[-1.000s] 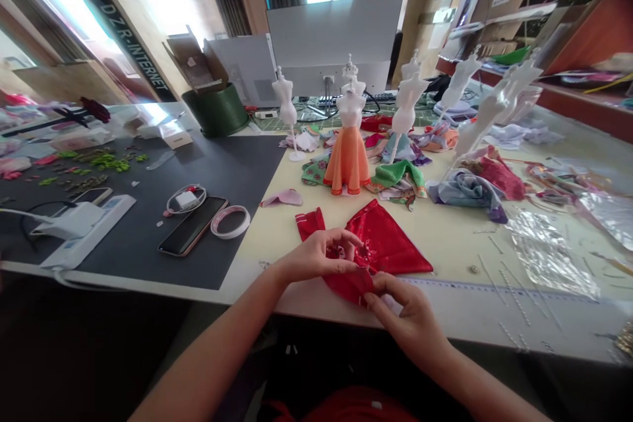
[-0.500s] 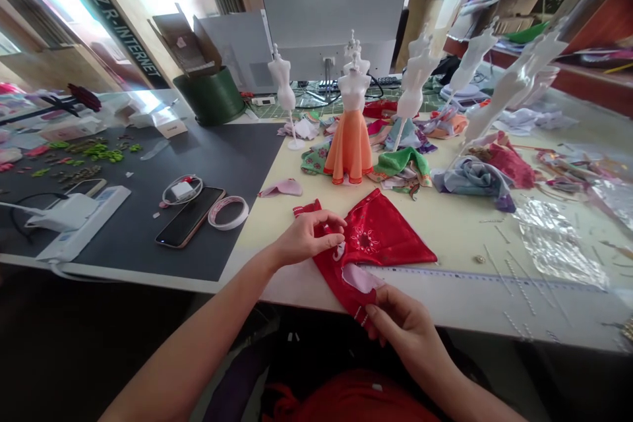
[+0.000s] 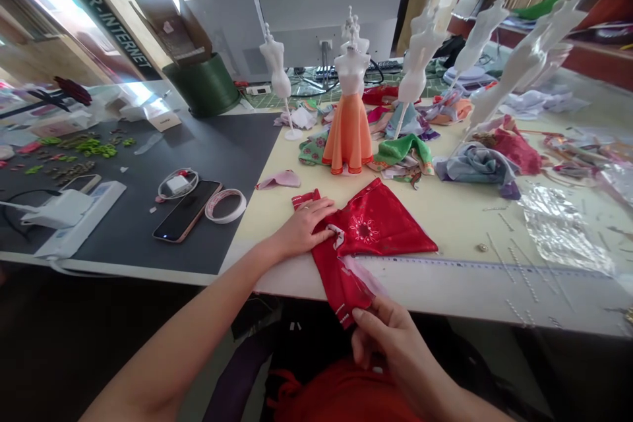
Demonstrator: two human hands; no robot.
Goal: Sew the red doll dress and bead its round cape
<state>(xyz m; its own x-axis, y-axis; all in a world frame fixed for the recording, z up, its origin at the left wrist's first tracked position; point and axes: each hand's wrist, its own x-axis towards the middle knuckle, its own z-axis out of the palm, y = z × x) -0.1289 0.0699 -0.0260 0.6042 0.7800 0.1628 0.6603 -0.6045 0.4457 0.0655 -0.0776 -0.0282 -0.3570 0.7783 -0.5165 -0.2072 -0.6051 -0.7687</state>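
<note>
A red dress [image 3: 400,224] lies at the near edge of the table [image 3: 425,293], long axis left to right, skirt flaring rightward, near sleeve [image 3: 333,283] pointing toward the person. It is shiny, with a pale flower [image 3: 364,229] and white-trimmed cuffs. The right hand [image 3: 390,333] pinches the near sleeve's end; the left hand [image 3: 305,225] rests spread, ungrasping, over the far sleeve [image 3: 304,198].

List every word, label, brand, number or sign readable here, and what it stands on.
"D Z R - INTERNET": on the dark slanting strip at upper left.
Markings on the ruler: too small to read.
Print on the small white box: too blurred to read.
Marks inside the tape roll: too small to read.
</note>
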